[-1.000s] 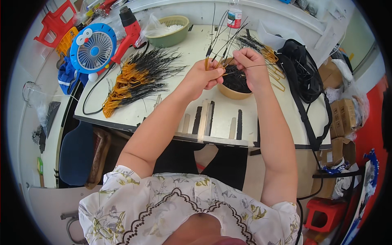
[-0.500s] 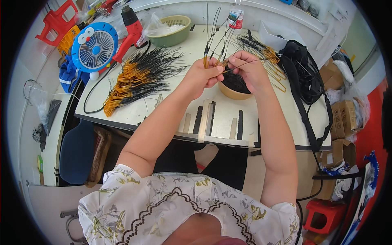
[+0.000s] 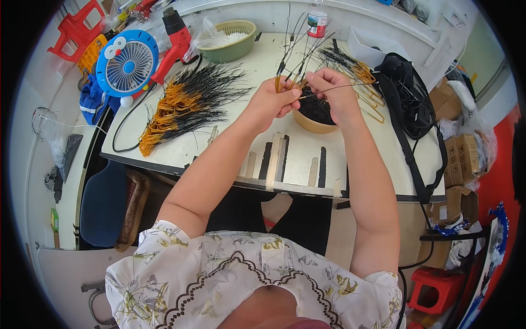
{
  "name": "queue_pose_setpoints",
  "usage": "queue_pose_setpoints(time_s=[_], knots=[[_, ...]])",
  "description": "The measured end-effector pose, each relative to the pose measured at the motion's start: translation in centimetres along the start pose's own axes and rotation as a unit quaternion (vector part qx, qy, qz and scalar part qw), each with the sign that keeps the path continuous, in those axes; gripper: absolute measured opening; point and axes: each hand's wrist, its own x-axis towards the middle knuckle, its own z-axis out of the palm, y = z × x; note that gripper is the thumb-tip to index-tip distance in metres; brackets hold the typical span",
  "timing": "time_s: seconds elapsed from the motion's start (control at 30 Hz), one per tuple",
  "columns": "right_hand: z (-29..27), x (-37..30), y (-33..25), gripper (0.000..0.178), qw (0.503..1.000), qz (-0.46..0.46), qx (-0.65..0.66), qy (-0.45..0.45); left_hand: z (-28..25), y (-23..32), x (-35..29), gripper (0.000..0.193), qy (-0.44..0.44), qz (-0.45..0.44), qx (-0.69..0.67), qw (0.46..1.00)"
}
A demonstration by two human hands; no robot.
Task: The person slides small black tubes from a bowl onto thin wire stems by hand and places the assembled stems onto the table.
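My left hand (image 3: 268, 101) is closed round several thin wires (image 3: 282, 67) with orange lower parts and black upper ends that stand up above the fingers. Close beside it, my right hand (image 3: 341, 98) pinches with thumb and forefinger at one thin dark wire, which runs out to the right past the knuckles. Exactly what lies between the fingertips is too small to make out. Just below the hands sits a tan bowl (image 3: 313, 127) of small black pieces, partly covered by the right hand. A large bundle of orange and black wires (image 3: 178, 109) lies on the table at left.
More such wires (image 3: 361, 72) lie right of the bowl, beside a black bag (image 3: 408, 93). Behind stand a green basket (image 3: 230, 52), a bottle (image 3: 316, 24) and a white bin (image 3: 372, 46). A red heat gun (image 3: 176, 46) and blue fan (image 3: 129, 63) are at left.
The wires' upper ends have shifted slightly and lean more to the right. My right hand's fingers have moved a little at the pinch; the left hand stays nearly in place.
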Motion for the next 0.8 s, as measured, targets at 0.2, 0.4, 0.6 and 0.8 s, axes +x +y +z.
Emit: queue_pose_setpoints(time_s=[0.2,0.4,0.6,0.8], knots=[[-0.5,0.2,0.4,0.013,1.000,0.000,0.009,-0.024,0.0,-0.2,0.1,0.008,0.006,0.000,-0.006,1.000],[0.0,-0.1,-0.2,0.012,0.999,0.023,0.028,-0.023,-0.1,-0.2,0.1,0.007,0.017,0.002,-0.016,1.000],[0.2,-0.1,-0.2,0.015,0.999,0.032,-0.014,-0.004,-0.2,-0.3,0.2,0.008,0.010,0.003,-0.028,1.000],[-0.4,0.3,0.8,0.011,0.999,-0.018,-0.010,-0.042,-0.1,-0.4,0.3,0.007,0.009,-0.009,-0.033,0.999]])
